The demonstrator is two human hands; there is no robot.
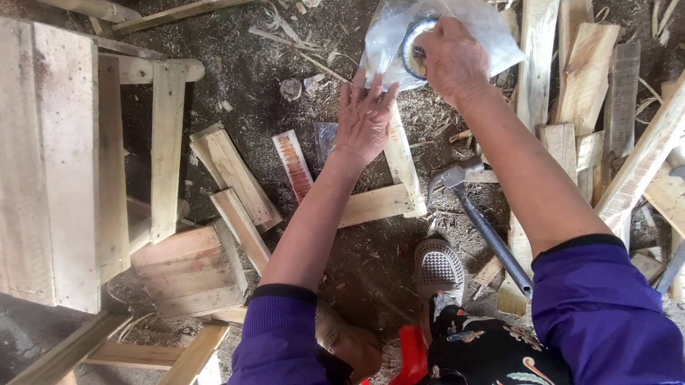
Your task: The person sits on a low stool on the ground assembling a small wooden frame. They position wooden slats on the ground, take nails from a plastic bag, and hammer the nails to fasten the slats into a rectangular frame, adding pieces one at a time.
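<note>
Both hands are working a clear plastic bag [444, 24], held up over the dirt floor just beyond the hammer [473, 208]. The right hand [453, 60] is closed on the bag's top, bunching it round something ring-shaped inside; can't tell what exactly. The left hand [364, 116] sits just under the bag, on the side away from the hammer, fingers spread flat against it. I'd say support the bottom and open the mouth slowly so nothing drops into the wood offcuts [232, 176].
</note>
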